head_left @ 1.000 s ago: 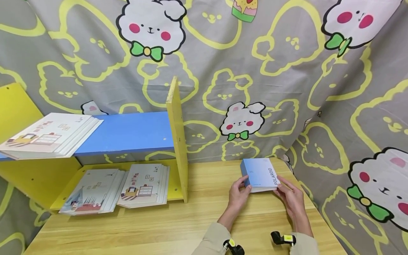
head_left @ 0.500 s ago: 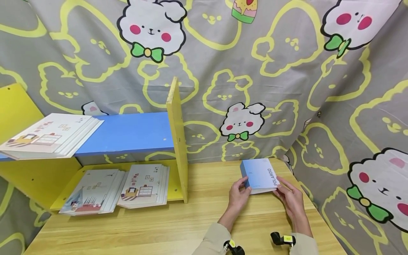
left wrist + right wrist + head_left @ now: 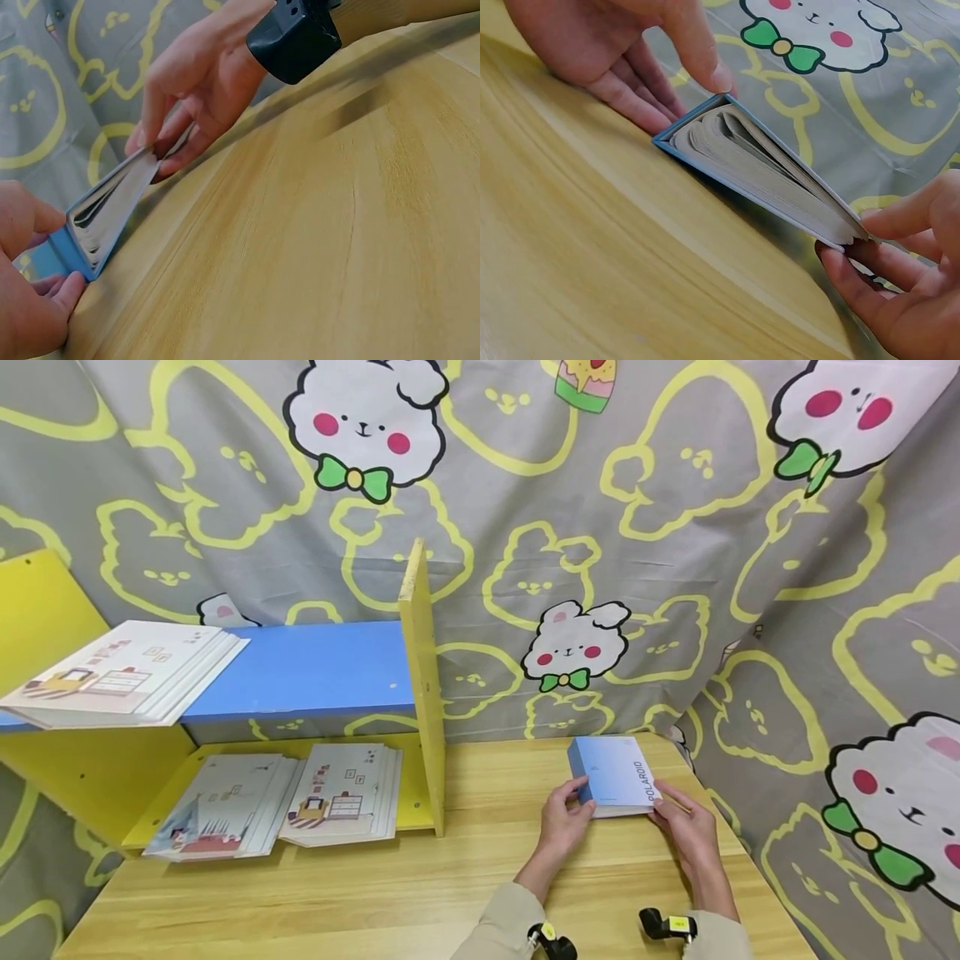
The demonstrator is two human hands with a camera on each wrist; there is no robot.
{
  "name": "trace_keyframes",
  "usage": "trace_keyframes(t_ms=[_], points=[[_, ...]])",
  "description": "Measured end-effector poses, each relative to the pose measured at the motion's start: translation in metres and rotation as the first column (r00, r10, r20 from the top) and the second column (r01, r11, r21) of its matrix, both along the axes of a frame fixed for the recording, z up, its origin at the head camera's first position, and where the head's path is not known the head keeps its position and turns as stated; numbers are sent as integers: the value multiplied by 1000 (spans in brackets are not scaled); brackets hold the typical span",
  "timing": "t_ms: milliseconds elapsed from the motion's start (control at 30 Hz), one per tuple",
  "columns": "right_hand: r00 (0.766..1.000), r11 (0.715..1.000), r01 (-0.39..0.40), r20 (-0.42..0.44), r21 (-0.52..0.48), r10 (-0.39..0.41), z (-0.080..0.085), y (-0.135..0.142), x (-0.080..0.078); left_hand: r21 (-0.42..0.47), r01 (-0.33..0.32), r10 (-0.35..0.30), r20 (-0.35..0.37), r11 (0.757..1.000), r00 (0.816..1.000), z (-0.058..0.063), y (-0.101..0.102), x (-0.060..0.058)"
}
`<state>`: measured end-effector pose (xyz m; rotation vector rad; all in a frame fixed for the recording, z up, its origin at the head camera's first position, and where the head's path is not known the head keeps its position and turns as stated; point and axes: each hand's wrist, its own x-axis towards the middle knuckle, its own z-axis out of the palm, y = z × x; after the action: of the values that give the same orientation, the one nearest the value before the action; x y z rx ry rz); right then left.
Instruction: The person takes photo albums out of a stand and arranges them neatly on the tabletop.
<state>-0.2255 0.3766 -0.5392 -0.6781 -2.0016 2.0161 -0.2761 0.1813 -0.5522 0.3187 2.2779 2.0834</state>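
A photo album (image 3: 611, 772) with a pale blue-to-white cover lettered POLAROID lies flat at the back right of the table, in the head view. My left hand (image 3: 566, 817) grips its blue spine side, thumb at the near corner. On the opposite, opening side, my right hand (image 3: 688, 831) pinches the edge. The right wrist view shows the page block (image 3: 757, 169) between the covers, with the right thumb on the upper cover and fingers below. Seen from the left wrist, the album (image 3: 112, 199) stretches between both hands, its loose pages slightly fanned.
A yellow and blue shelf (image 3: 330, 664) stands on the left. One white illustrated book stack (image 3: 135, 668) lies on its blue board, and two white books (image 3: 341, 793) lie on the lower yellow board. A patterned grey curtain (image 3: 495, 485) hangs behind the wooden table (image 3: 390, 902).
The head view has shifted slightly. Both hands keep their hold on the photo album, which stays in the same place on the table.
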Motion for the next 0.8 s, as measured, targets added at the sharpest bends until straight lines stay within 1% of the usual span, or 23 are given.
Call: trace_keyframes(t_ms=[100,233,400,667,800], points=[[1000,998,-1,17,68,0,-2,1,-1,-5,0,0,-12,1000,1000,0,1,0],[999,994,0,37,111,-4,-2,2,-1,-11,-5,5,-15,1000,1000,1,2,0],[999,991,9,52,136,-16,-3,3,-1,-12,-1,1,-16,1000,1000,1,3,1],[998,984,22,46,176,-31,-4,1,1,-8,-9,9,-19,1000,1000,0,3,2],[999,984,29,31,177,-35,-4,0,1,-4,-15,15,-25,1000,1000,-2,3,1]])
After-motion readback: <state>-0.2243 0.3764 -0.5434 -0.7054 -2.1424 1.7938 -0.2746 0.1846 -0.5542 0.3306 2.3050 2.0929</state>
